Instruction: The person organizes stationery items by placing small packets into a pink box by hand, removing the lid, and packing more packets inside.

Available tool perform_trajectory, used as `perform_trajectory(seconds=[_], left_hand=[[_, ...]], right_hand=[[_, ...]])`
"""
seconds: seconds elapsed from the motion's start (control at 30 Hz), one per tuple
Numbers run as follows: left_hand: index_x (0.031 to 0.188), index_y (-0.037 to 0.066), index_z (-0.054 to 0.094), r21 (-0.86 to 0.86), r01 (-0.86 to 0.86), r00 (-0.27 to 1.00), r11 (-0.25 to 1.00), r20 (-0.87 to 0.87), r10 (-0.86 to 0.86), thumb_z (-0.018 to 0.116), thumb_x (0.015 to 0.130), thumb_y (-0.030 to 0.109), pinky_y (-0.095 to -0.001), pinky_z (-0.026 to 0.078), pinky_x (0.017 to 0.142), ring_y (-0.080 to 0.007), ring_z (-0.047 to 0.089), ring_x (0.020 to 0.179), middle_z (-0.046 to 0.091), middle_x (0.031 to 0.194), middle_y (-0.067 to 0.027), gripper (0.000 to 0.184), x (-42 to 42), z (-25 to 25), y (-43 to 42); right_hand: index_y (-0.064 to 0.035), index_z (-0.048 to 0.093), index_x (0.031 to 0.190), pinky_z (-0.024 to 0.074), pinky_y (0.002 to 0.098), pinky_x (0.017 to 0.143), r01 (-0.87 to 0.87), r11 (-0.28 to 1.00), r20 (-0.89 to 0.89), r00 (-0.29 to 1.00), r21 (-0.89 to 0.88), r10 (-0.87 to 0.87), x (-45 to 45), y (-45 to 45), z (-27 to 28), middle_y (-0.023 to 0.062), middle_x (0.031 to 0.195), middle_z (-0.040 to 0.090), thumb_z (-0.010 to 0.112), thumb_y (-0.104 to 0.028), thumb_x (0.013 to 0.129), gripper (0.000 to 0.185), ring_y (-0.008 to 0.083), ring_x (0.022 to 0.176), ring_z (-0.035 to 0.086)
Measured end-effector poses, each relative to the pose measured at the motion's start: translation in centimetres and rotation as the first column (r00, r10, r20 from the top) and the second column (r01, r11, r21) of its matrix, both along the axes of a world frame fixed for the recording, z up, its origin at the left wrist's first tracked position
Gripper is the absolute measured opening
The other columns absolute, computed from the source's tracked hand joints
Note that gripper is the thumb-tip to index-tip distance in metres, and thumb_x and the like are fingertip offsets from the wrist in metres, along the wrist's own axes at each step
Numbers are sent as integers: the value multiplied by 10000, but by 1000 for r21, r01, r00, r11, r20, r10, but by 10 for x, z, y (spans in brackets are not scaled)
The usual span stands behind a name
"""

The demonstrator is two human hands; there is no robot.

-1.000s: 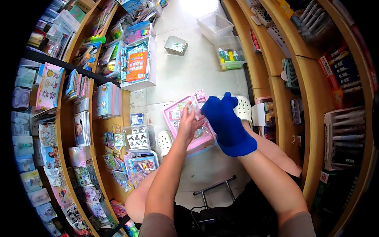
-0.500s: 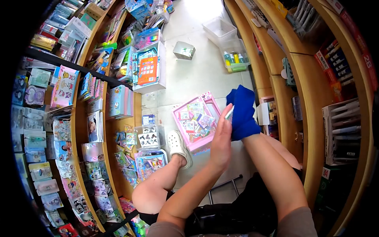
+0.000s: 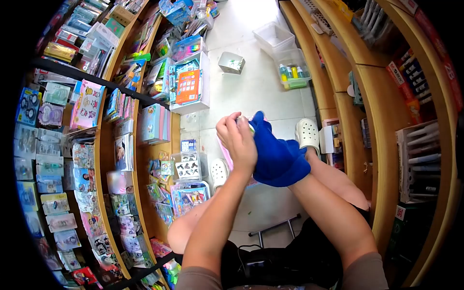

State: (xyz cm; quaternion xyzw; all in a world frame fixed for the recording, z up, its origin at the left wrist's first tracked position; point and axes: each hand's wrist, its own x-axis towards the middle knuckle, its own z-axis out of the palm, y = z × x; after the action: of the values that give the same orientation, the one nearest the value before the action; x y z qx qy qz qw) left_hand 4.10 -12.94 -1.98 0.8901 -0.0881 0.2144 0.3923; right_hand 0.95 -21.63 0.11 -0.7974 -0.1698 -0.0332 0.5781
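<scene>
My left hand (image 3: 238,145) is bare, its fingers curled over a small thing with a pale and green edge (image 3: 251,127), mostly hidden. Pressed against it is my right hand, covered by a blue cloth (image 3: 280,157) that wraps it like a mitt, so its fingers do not show. Both hands meet above a pink basket (image 3: 224,152). Only slivers of that basket are visible behind the hands, and its contents are hidden.
Shelves of packaged goods (image 3: 89,159) line the left, with wooden shelves (image 3: 345,116) on the right. Ahead on the floor are a small white bin (image 3: 231,64), a clear tub of bottles (image 3: 294,79) and a white box of books (image 3: 203,99). White clogs (image 3: 308,134) flank the hands.
Both hands have moved left, over the pink basket, covering its packets. My left hand's fingers, stretched out before, are now curled. The cloth has bunched lower, and the right clog has come into view.
</scene>
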Motion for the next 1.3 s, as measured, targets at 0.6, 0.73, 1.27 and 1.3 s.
perform_trajectory(seconds=[0.6,0.73,1.27,1.3], left_hand=[[986,-67,531,504,-255,495,825,-665,559,441,850,189,-448,434,762,-404,565,880,577,939,-292,303,-56,-202,432],[1023,-93,539,496,-420,444,760,-618,649,495,808,188,-426,453,783,-390,590,884,588,949,-285,357,-105,-256,495],[843,-4,590,357,536,615,765,-786,-65,555,771,175,-405,459,730,-356,573,819,593,873,-213,196,64,-167,229],[863,1,590,356,547,610,758,-790,-70,562,776,198,-415,456,754,-359,568,848,589,894,-211,217,69,-178,208]], right_hand=[[-183,564,759,351,354,581,297,277,307,952,-914,-9,7,8,34,-13,648,507,605,-134,635,140,178,677,537],[-135,563,730,396,361,566,213,391,235,972,-895,8,15,9,52,24,676,535,616,-90,599,148,216,645,539],[-215,589,807,306,340,694,211,595,194,977,-775,-94,15,-14,36,-16,820,511,638,-197,630,184,177,819,508],[-221,589,812,298,340,704,221,551,191,975,-805,-112,14,-17,36,-19,828,506,637,-206,634,185,175,831,504]])
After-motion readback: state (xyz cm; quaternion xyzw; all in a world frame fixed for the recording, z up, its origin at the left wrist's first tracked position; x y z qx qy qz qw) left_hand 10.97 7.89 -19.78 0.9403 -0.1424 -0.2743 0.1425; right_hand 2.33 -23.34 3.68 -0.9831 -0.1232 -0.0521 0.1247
